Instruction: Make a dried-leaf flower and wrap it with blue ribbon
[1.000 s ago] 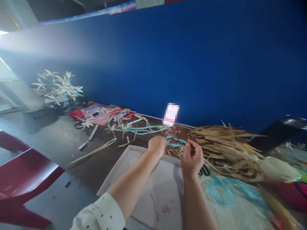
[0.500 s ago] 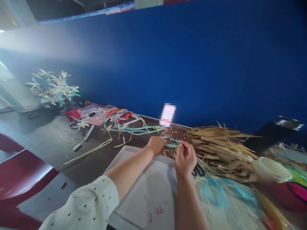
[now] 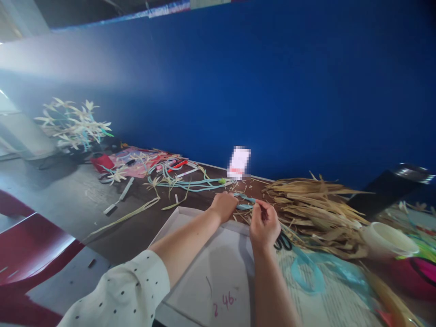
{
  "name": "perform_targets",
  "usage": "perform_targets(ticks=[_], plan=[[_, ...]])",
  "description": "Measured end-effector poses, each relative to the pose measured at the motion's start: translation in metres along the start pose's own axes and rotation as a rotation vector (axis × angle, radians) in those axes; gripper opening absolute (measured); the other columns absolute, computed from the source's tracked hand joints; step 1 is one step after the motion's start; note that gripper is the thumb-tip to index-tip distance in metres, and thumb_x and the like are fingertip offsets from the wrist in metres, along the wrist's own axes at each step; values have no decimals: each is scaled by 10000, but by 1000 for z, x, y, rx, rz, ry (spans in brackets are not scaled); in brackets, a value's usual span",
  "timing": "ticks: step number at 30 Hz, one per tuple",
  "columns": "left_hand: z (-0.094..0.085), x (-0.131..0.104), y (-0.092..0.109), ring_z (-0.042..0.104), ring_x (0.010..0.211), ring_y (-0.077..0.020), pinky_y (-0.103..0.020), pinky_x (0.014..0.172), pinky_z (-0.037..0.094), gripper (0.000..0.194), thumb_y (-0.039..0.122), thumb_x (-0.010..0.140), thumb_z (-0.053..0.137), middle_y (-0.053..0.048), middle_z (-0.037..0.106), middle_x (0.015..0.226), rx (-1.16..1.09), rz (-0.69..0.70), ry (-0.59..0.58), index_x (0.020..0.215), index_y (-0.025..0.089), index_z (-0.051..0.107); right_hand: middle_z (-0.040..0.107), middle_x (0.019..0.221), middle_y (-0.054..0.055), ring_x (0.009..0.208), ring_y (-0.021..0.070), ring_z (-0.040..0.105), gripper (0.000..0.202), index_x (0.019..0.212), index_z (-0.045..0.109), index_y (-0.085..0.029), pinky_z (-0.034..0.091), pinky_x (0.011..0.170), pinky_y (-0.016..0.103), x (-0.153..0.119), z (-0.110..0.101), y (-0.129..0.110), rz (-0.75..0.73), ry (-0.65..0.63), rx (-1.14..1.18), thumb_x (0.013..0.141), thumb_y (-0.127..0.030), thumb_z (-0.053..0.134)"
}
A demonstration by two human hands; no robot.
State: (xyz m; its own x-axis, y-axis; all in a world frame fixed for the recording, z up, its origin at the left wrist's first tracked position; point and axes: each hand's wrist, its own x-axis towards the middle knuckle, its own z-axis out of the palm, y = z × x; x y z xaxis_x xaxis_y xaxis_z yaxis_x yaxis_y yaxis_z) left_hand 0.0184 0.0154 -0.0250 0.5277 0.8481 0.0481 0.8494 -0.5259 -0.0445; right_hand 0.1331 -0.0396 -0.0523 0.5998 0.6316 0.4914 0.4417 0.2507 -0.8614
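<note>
Light blue ribbon (image 3: 245, 207) stretches between my two hands above the table, just past the far edge of a shallow white box (image 3: 204, 277). My left hand (image 3: 225, 205) is closed around its left end, the fingers partly hidden behind the knuckles. At the other end, my right hand (image 3: 265, 222) pinches the ribbon between thumb and fingertips. Black scissor handles (image 3: 283, 241) show beside my right wrist. Short straw scraps (image 3: 242, 188) lie scattered under and behind the hands.
Dried husks (image 3: 313, 209) are heaped on the right, near a white cup (image 3: 390, 240). A loose blue ribbon (image 3: 308, 274) rests on a printed sheet (image 3: 299, 299). Pale blue stems (image 3: 190, 184) lie left of the hands. A blue partition (image 3: 272, 81) stands behind.
Both hands keep hold of the ribbon and hardly move. The left hand has turned slightly, and the view has shifted a little.
</note>
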Motion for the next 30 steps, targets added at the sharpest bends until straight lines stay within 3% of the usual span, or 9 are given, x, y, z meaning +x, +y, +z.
perform_targets(ticks=[5, 9, 15, 21, 24, 27, 30], plan=[[2, 7, -1, 566, 941, -285, -366, 749, 484, 197, 116, 741, 533, -146, 628, 923, 0, 40, 11, 903, 113, 646, 663, 823, 77, 651, 154, 566, 249, 894, 662, -143, 442, 648, 262, -1, 0, 0, 25, -17, -2, 775, -328, 545], [-9, 7, -7, 585, 922, -262, -326, 773, 464, 141, 137, 732, 561, -132, 648, 902, -75, -18, -7, 824, 124, 666, 663, 814, 73, 651, 156, 560, 245, 880, 670, -151, 434, 647, 264, 0, -1, -2, 23, -4, -21, 774, -331, 543], [-30, -3, -18, 610, 829, -180, -261, 712, 452, 154, 276, 766, 537, -20, 682, 865, -471, -291, 65, 791, 239, 684, 637, 720, 48, 560, 140, 505, 276, 898, 668, -154, 412, 589, 262, -1, 0, 1, 46, -70, -41, 774, -364, 539], [-22, -5, -24, 610, 751, -141, -226, 666, 442, 171, 308, 755, 547, 0, 689, 793, -791, -383, 131, 779, 217, 690, 620, 707, 32, 549, 132, 490, 256, 895, 660, -158, 396, 557, 249, -1, 0, 2, 56, -119, -30, 775, -351, 543], [-19, -5, -26, 605, 688, -132, -222, 637, 443, 218, 338, 763, 541, -19, 688, 763, -893, -399, 97, 803, 183, 689, 631, 744, 39, 574, 135, 504, 248, 893, 661, -162, 402, 578, 251, -1, 0, 3, 53, -122, -38, 775, -344, 541], [-22, -8, -28, 605, 710, -142, -231, 644, 444, 226, 335, 776, 526, -26, 692, 784, -836, -401, 67, 816, 189, 692, 627, 720, 33, 561, 135, 501, 252, 900, 658, -163, 400, 568, 252, 0, 1, 5, 78, -124, -31, 774, -347, 541], [-27, -8, -30, 608, 814, -175, -254, 683, 444, 217, 297, 791, 497, -41, 691, 858, -621, -445, 89, 826, 211, 694, 608, 674, 26, 544, 137, 493, 268, 902, 658, -154, 399, 557, 255, 0, 0, 6, 75, -124, -35, 775, -359, 541]])
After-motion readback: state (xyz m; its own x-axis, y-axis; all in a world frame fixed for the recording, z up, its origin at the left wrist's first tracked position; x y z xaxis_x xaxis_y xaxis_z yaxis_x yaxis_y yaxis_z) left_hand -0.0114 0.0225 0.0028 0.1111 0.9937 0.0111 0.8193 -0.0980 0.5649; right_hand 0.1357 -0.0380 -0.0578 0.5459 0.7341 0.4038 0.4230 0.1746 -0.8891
